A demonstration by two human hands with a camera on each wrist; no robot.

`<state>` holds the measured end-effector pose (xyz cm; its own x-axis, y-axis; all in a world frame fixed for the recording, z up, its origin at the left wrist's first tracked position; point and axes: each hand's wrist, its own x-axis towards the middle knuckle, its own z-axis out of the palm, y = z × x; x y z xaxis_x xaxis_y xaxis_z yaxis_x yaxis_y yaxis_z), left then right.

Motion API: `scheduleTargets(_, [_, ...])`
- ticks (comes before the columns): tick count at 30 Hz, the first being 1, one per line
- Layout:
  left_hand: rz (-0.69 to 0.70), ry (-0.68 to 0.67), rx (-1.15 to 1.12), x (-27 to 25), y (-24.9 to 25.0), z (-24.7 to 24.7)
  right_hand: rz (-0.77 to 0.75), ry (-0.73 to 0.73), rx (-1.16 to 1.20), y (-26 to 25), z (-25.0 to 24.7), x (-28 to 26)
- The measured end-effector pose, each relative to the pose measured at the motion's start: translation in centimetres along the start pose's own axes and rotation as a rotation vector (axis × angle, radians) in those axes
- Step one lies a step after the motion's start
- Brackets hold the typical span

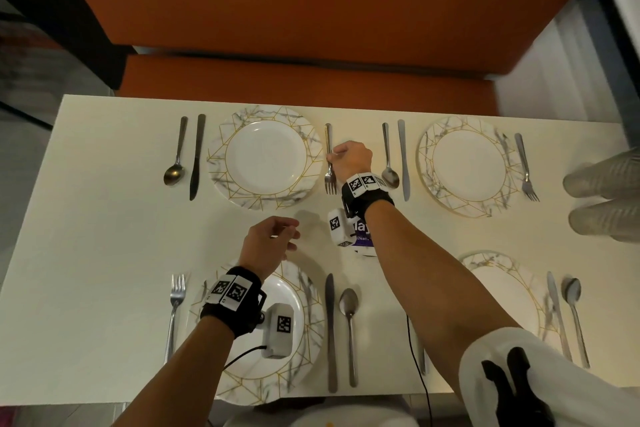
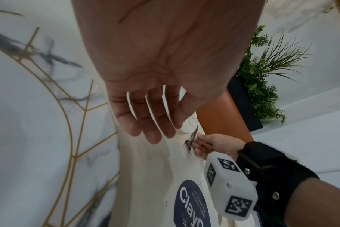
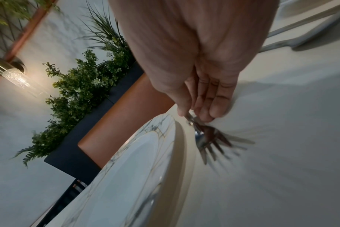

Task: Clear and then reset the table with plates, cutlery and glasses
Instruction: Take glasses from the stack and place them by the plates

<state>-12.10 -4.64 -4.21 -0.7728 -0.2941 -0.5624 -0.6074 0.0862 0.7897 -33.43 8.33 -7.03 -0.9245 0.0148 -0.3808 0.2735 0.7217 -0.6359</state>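
From your head camera, the table [image 1: 104, 218] carries four place settings, each with a marbled plate: the far-left plate [image 1: 265, 157], the far-right plate [image 1: 465, 165], the near-left plate [image 1: 277, 340] under your left wrist, and the near-right plate [image 1: 505, 288] partly hidden by your right arm. Count the cutlery: three forks plainly show, and a fourth beside the near-right plate would be hidden by your arm, so I cannot confirm it; four knives and four spoons are visible. Two clear glasses [image 1: 602, 198] lie at the far right edge, not at any setting. Your right hand [image 1: 349, 159] pinches the fork [image 1: 329, 163] just right of the far-left plate, tines pointing toward you. Your left hand [image 1: 268, 241] hovers above the table between the two left plates, fingers loosely curled, holding nothing. I judge the reset is nearly done: plates and cutlery are laid, this fork is being set or straightened, and the glasses remain to be placed.

From your left wrist, the left hand [image 2: 155, 76] hangs relaxed and empty, with a plate rim at left. Further off, your right hand [image 2: 213, 144] holds the fork [image 2: 190, 142].

From your right wrist, thumb and fingertips [image 3: 213, 112] grip the fork [image 3: 204, 138] at its neck, tines low over the table, just beside the plate [image 3: 136, 161]. Whether it touches the table I cannot tell.
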Motion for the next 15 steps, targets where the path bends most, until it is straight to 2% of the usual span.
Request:
scheduleTargets(4, [0.009,-0.005,-0.003,-0.3,0.3,0.2,-0.087,0.047,0.005,1.2,-1.2,-1.8])
scheduleTargets(9, [0.042,-0.024,-0.01,-1.0,1.2,1.4,-0.185,0.006,0.061,3.3,-3.8,-4.8])
scheduleTargets(15, [0.083,-0.099,0.012,-2.6,3.0,5.0,-0.185,-0.007,0.177,6.6,-8.1,-9.2])
